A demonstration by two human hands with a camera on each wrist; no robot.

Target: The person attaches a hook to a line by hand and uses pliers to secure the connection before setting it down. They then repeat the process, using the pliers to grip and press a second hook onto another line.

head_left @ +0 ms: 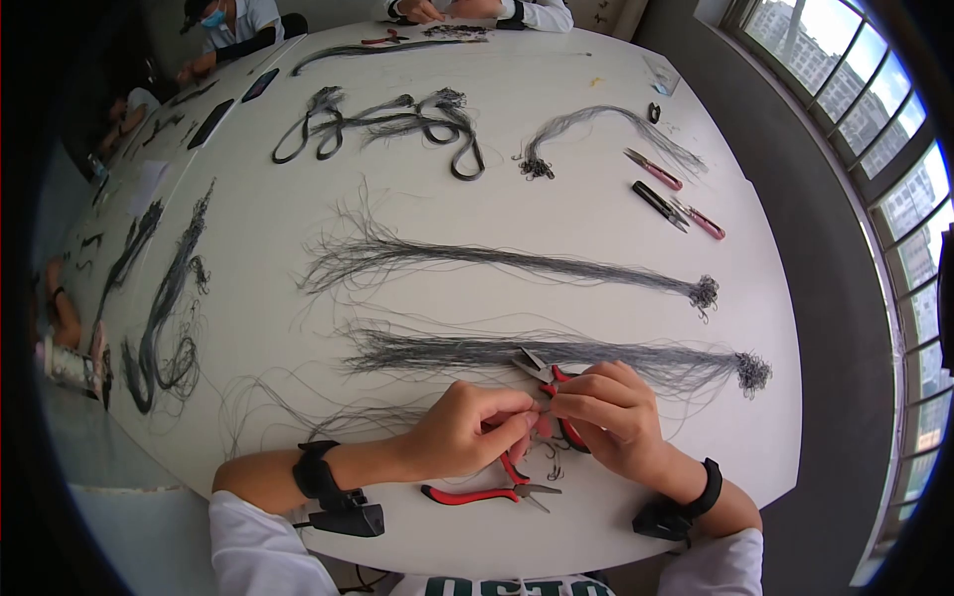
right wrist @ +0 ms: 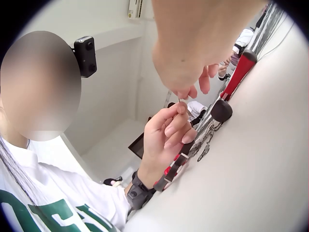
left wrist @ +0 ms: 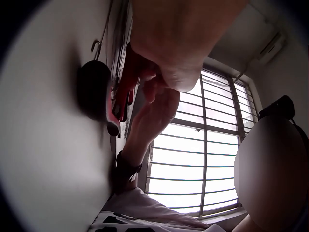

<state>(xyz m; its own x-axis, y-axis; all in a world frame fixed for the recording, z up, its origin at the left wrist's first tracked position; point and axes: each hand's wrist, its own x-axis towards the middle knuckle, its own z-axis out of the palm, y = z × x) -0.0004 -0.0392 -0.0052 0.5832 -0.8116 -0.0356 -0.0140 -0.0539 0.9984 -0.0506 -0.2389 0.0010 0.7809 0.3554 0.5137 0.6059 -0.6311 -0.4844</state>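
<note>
Over the near part of the table, my left hand (head_left: 469,425) and right hand (head_left: 618,415) meet fingertip to fingertip. Between them, in the right wrist view, they pinch a thin dark piece (right wrist: 179,100); its kind I cannot tell. Beyond the hands lie red-handled pliers (head_left: 540,372), their nose across a bundle of grey line (head_left: 447,351). A second pair of red-handled pliers (head_left: 467,495) lies closer to my body, below the left hand. Several loose fishing hooks (head_left: 555,462) sit on the table under the hands.
Another line bundle (head_left: 517,260) with clustered hooks (head_left: 704,292) lies farther off. Looped black bundles (head_left: 467,149) lie at the back. Thread snips (head_left: 654,169) and black-handled cutters (head_left: 658,205) are at the right. Other people sit around the white table (head_left: 556,214).
</note>
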